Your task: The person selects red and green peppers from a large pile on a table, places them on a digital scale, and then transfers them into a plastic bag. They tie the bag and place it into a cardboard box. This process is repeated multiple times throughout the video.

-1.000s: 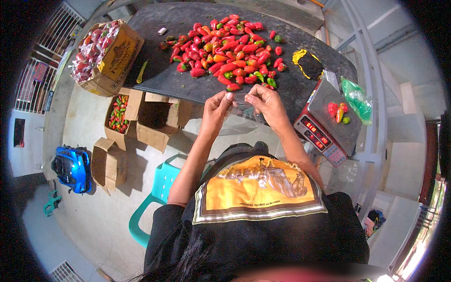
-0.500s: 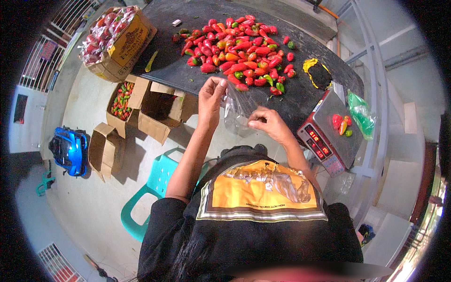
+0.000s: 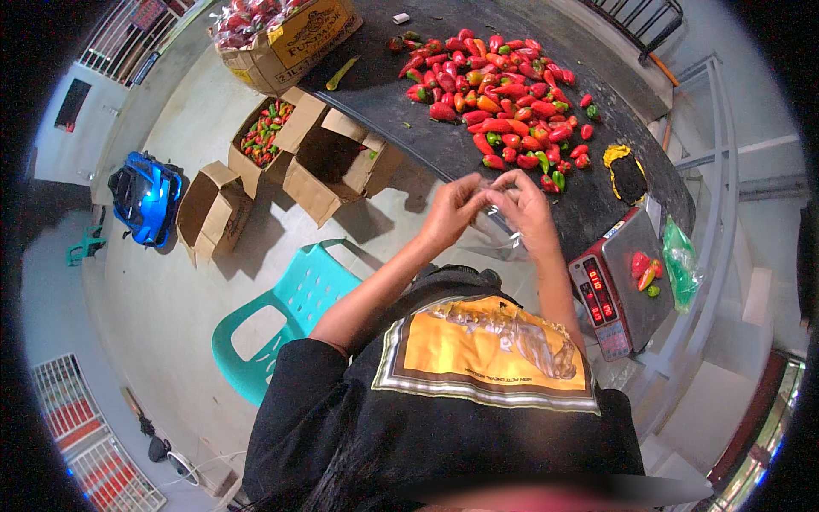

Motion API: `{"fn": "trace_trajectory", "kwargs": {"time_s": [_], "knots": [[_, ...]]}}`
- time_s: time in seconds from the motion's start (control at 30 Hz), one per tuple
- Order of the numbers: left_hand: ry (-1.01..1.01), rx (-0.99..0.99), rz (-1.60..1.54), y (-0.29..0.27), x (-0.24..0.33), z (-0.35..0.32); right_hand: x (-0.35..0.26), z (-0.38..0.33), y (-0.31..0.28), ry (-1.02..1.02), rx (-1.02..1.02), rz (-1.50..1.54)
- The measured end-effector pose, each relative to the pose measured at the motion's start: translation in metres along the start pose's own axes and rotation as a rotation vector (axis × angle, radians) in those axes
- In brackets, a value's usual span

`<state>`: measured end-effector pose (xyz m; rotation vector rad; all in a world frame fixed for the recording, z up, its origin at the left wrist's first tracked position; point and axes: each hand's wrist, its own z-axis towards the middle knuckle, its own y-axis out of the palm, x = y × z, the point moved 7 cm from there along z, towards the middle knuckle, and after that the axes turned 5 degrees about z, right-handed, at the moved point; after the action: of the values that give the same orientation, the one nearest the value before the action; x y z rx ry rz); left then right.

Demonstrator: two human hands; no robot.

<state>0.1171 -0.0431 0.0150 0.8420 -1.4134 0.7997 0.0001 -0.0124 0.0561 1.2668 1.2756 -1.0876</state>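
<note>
Both of my hands meet at the near edge of the dark table, fingers closed on the top of a clear plastic bag. My left hand pinches it from the left, and my right hand grips it close beside. The bag hangs below my fingers and looks empty, though my hands partly cover it. Just beyond them spreads a pile of red peppers, with some orange and green ones among them. To the right of my right hand stands a digital scale with a few peppers on its plate.
A green plastic bag lies by the scale, near a black and yellow item. Left of the table are a carton of bagged red produce and open cardboard boxes. A teal chair stands at my left.
My hands have come together at the bag's top, where before they were apart with the bag stretched between them. The whole view has shifted, so the table appears farther right and higher.
</note>
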Motion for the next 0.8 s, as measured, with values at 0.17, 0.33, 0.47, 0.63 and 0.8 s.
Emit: {"fn": "trace_trajectory", "kwargs": {"time_s": [0.17,0.33,0.47,0.63,0.8], "knots": [[0.056,0.315,0.031,-0.052,-0.002,0.003,0.045,-0.024,-0.049,0.171,-0.064,-0.206],[0.065,0.423,0.053,-0.065,0.009,-0.001,0.049,-0.033,-0.08,0.127,0.091,-0.086],[0.038,0.4,0.007,-0.064,-0.002,0.0,0.052,-0.038,-0.09,0.054,0.178,0.376],[0.079,0.417,-0.006,-0.075,-0.026,0.003,0.057,-0.055,-0.11,-0.001,0.287,0.481],[0.469,0.386,0.895,-0.055,0.023,0.005,0.042,-0.053,-0.106,-0.063,0.303,0.042]]}}
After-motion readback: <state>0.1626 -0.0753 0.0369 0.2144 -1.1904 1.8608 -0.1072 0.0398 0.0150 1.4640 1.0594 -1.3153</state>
